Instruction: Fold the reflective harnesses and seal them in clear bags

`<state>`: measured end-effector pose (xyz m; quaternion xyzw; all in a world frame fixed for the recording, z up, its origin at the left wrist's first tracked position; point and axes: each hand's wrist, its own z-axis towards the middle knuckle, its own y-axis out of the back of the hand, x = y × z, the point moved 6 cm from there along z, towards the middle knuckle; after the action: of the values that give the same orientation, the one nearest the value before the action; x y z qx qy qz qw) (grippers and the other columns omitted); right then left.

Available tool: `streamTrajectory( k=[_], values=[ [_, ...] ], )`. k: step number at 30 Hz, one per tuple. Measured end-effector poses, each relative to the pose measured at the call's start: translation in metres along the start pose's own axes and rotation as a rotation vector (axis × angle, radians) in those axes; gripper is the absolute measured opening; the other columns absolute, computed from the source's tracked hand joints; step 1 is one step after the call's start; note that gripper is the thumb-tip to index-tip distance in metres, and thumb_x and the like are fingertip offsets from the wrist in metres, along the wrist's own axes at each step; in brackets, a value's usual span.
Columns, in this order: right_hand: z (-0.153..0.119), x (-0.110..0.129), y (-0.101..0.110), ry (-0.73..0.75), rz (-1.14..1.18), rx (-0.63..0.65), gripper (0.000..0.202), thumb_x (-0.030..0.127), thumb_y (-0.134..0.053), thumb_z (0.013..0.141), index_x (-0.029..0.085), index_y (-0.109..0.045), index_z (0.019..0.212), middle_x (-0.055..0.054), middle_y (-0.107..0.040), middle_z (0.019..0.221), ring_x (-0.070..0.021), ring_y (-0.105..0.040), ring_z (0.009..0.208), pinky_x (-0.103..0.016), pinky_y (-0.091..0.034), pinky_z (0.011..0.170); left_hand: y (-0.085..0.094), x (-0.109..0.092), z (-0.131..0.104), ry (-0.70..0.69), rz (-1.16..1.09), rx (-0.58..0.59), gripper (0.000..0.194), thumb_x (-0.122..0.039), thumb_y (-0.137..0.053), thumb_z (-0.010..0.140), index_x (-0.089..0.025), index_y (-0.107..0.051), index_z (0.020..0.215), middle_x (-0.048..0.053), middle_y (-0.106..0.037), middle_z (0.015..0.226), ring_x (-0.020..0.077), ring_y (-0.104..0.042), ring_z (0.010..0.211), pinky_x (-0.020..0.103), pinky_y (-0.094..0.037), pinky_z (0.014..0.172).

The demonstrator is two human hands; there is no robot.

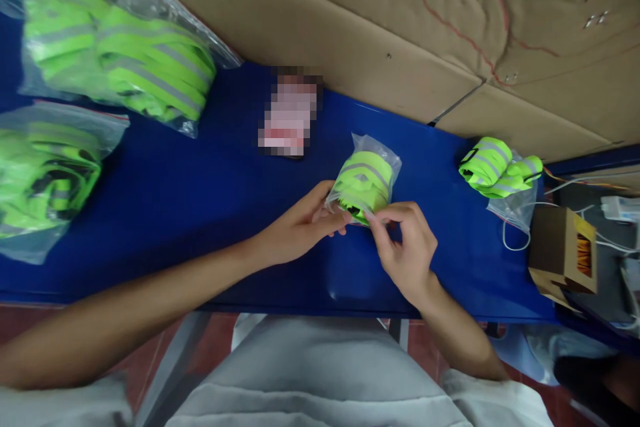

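Observation:
A rolled neon-yellow reflective strap (pixel 367 173) with a grey stripe sits inside a small clear plastic bag (pixel 393 153), above the blue table. My left hand (pixel 305 223) grips the bag's left side, thumb in front near its lower edge. With thumb and index finger, my right hand (pixel 406 240) pinches the bag's lower right edge, close to its opening. Some dark part of the strap shows at the lower end of the roll. The tips of my left fingers are partly hidden behind the bag.
Large clear bags of neon straps (pixel 155 67) lie at the left, another (pixel 55 180) nearer. A pixelated pinkish object (pixel 290 117) rests mid-table. To the right are loose rolled straps (pixel 487 167) on a plastic bag, a cardboard box (pixel 563 247) and cables. Brown cardboard (pixel 350 27) lines the back.

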<state>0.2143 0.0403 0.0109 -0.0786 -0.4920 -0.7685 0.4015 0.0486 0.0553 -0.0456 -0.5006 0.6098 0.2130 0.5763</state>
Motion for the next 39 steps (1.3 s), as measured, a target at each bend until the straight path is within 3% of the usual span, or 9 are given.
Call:
streamTrajectory(
  k=[9, 13, 17, 19, 21, 23, 27, 33, 39],
  values=[
    [-0.002, -0.006, -0.008, 0.013, -0.172, 0.014, 0.022, 0.029, -0.075, 0.096, 0.023, -0.058, 0.107, -0.008, -0.068, 0.103, -0.0239, -0.065, 0.098, -0.039, -0.055, 0.084, 0.002, -0.009, -0.011, -0.103, 0.642, -0.094, 0.029, -0.035, -0.045, 0.108, -0.017, -0.059, 0.125, 0.001, -0.075, 0.084, 0.0148, -0.072, 0.074, 0.025, -0.052, 0.07],
    [0.0, -0.007, -0.004, 0.013, -0.131, 0.001, 0.022, 0.029, -0.074, 0.097, 0.024, -0.059, 0.111, -0.008, -0.068, 0.107, -0.0234, -0.067, 0.102, -0.039, -0.057, 0.086, 0.0, -0.023, -0.02, -0.463, 0.963, -0.14, 0.03, -0.028, -0.049, 0.104, -0.016, -0.067, 0.125, 0.004, -0.078, 0.086, 0.0155, -0.072, 0.07, 0.026, -0.05, 0.066],
    [0.006, -0.016, 0.008, -0.102, 0.18, -0.036, 0.014, 0.023, -0.073, 0.096, 0.023, -0.063, 0.106, -0.004, -0.072, 0.102, -0.0207, -0.072, 0.104, -0.039, -0.058, 0.095, -0.003, -0.044, -0.034, -0.954, 1.028, -0.125, 0.041, -0.053, -0.08, 0.089, -0.023, -0.07, 0.115, 0.003, -0.076, 0.087, 0.0199, -0.073, 0.081, 0.034, -0.055, 0.08],
    [0.007, -0.026, 0.006, -0.254, 0.409, 0.031, 0.009, 0.026, -0.072, 0.097, 0.022, -0.064, 0.099, -0.002, -0.073, 0.097, -0.0188, -0.074, 0.095, -0.037, -0.06, 0.09, 0.009, -0.056, -0.036, -1.009, 0.971, -0.239, 0.06, -0.061, -0.089, 0.075, -0.026, -0.069, 0.12, 0.008, -0.075, 0.108, 0.026, -0.071, 0.103, 0.042, -0.056, 0.094],
    [0.005, -0.033, -0.002, -0.41, 0.611, 0.155, 0.015, 0.034, -0.072, 0.097, 0.022, -0.063, 0.095, 0.0, -0.073, 0.088, -0.0151, -0.072, 0.076, -0.029, -0.06, 0.07, 0.02, -0.064, -0.03, -0.882, 0.894, -0.289, 0.083, -0.065, -0.091, 0.069, -0.028, -0.062, 0.138, 0.014, -0.065, 0.138, 0.0323, -0.061, 0.13, 0.05, -0.049, 0.112],
    [0.001, -0.038, -0.009, -0.556, 0.745, 0.249, 0.024, 0.043, -0.074, 0.095, 0.022, -0.063, 0.094, 0.002, -0.07, 0.079, -0.0128, -0.067, 0.063, -0.024, -0.055, 0.056, 0.018, -0.063, -0.023, -0.707, 0.875, -0.131, 0.099, -0.069, -0.089, 0.069, -0.026, -0.052, 0.151, 0.016, -0.058, 0.152, 0.0348, -0.056, 0.14, 0.052, -0.043, 0.12],
    [0.0, -0.043, -0.011, -0.737, 0.884, 0.324, 0.033, 0.047, -0.083, 0.087, 0.023, -0.063, 0.1, 0.005, -0.066, 0.075, -0.012, -0.067, 0.059, -0.023, -0.056, 0.054, 0.002, -0.047, -0.018, -0.319, 0.768, 0.114, 0.08, -0.066, -0.087, 0.075, -0.024, -0.065, 0.14, 0.008, -0.076, 0.125, 0.0279, -0.072, 0.11, 0.039, -0.054, 0.1],
    [-0.004, -0.067, -0.006, -0.839, 1.022, 0.428, 0.075, 0.085, -0.055, 0.089, 0.022, -0.068, 0.126, -0.012, -0.079, 0.114, -0.0232, -0.079, 0.095, -0.032, -0.065, 0.069, 0.008, -0.003, -0.009, 0.117, 0.122, -0.069, 0.058, -0.07, -0.056, 0.099, -0.017, -0.072, 0.115, 0.005, -0.078, 0.101, 0.0221, -0.073, 0.09, 0.027, -0.056, 0.075],
    [-0.021, -0.075, -0.016, -0.75, 0.905, 0.339, 0.034, 0.051, -0.076, 0.094, 0.024, -0.077, 0.114, -0.005, -0.082, 0.103, -0.0172, -0.078, 0.083, -0.026, -0.062, 0.066, 0.007, -0.003, -0.009, 0.232, 0.186, 0.106, 0.054, -0.069, -0.065, 0.092, -0.017, -0.072, 0.106, 0.005, -0.077, 0.095, 0.024, -0.073, 0.088, 0.029, -0.057, 0.073]
  ],
)
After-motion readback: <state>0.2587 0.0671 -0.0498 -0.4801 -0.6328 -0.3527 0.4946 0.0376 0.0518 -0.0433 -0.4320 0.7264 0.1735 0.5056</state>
